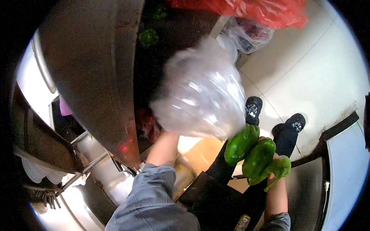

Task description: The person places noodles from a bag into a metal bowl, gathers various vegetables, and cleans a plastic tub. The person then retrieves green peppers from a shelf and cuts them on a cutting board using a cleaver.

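Observation:
A clear plastic bag, puffed up and blurred in places, spreads over the end of my left forearm and hides my left hand. At the right, my right hand holds several green peppers, their bodies side by side. One large pepper lies nearest the bag's lower right edge, another is in the middle, and a smaller curled one lies over my wrist. Only parts of the fingers show between the peppers.
A dark metal surface rises at the left, with a green pepper beyond it. A red plastic bag and a clear bag with dark contents are at the top. Stacked plates stand lower left. Two shoes are on the tiled floor.

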Tool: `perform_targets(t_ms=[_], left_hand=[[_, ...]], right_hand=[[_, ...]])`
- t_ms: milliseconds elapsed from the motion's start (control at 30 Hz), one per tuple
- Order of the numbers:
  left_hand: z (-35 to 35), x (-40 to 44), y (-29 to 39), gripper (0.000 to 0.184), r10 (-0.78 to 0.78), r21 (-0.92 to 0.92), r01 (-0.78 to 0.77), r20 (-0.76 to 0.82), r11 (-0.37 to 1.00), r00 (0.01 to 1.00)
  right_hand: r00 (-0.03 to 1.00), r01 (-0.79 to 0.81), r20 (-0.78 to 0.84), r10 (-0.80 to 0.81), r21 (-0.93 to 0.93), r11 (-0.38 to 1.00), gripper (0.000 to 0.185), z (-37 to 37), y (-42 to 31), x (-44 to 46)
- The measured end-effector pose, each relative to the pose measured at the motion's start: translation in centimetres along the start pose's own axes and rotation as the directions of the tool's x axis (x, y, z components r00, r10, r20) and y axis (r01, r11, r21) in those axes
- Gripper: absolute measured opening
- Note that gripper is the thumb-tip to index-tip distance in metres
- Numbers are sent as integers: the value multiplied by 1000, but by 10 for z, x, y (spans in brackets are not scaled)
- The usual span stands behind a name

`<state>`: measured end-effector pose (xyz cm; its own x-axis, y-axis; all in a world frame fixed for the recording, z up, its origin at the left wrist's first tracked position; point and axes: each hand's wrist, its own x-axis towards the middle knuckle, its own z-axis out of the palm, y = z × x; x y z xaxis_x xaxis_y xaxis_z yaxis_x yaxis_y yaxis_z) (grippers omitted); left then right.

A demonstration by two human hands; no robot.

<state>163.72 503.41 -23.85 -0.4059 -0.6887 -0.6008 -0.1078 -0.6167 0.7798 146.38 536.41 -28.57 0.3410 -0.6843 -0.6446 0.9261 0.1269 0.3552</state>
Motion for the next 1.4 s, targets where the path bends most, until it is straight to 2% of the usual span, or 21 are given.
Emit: perform_targets(t_ms=[100,167,233,300,367,400,467,533,633,667,733,800,867,933,967,1067,1100,1167,1200,1267,1400], left_hand=[[-17,-34,-25,32,-154,191,142,50,971,987],[-37,-55,-40,38,-304,-1,307,137,952,943],[0,-106,-32,43,-322,-55,320,-27,946,947],[9,-135,-5,44,-603,-242,565,-129,789,787],[0,-153,-4,50,-573,78,580,-94,811,814],[5,-161,5,50,-676,-74,672,-68,737,734],[4,-187,20,46,-587,388,597,-161,702,794],[0,-203,27,43,-538,455,489,-25,744,842],[12,-226,50,40,-434,766,151,180,625,883],[16,-234,49,38,-466,703,212,190,679,864],[21,-252,67,37,-452,678,126,328,724,830],[22,-267,80,47,-471,669,72,439,740,766],[0,-282,65,62,-247,541,-293,714,788,655],[15,-309,134,84,-482,727,-296,650,619,588],[8,-315,127,90,-475,744,-329,639,581,606],[-15,-327,129,49,-566,863,-336,503,378,654],[-26,-332,119,49,-548,854,-350,517,386,658],[-49,-345,99,35,-436,918,-185,335,350,835],[-54,-352,102,35,-428,912,-206,354,355,831],[-61,-369,113,31,-389,928,-29,184,372,902],[-80,-410,90,33,-201,906,20,73,422,977]], right_hand=[[998,61,-9,-61,12,998,42,2,0,-15],[986,155,62,-154,-10,988,46,10,-3,-31],[957,258,144,-252,-27,966,49,24,-6,-53],[916,349,222,-335,-24,937,53,43,-8,-78],[862,428,310,-401,-20,904,57,66,-7,-105],[833,460,354,-425,-15,888,59,77,-5,-117],[772,516,440,-458,-14,856,63,101,1,-135],[709,567,529,-467,-32,823,66,124,8,-151],[655,617,616,-438,-101,780,72,166,22,-176],[663,624,612,-431,-134,770,74,183,28,-184],[787,593,376,-490,-240,768,92,236,44,-202],[753,640,428,-499,-304,705,90,290,61,-204],[733,650,499,-463,-310,694,80,336,71,-196],[738,636,523,-427,-326,700,75,384,79,-183],[737,649,533,-416,-385,656,72,399,72,-174],[767,633,538,-350,-546,549,70,474,78,-151],[786,611,522,-331,-577,542,70,497,85,-144],[802,576,522,-289,-551,603,52,524,96,-120],[815,565,484,-318,-547,618,42,533,99,-105],[872,486,393,-292,-626,609,44,558,122,-87],[915,350,404,-19,-768,536,58,564,135,-36]])
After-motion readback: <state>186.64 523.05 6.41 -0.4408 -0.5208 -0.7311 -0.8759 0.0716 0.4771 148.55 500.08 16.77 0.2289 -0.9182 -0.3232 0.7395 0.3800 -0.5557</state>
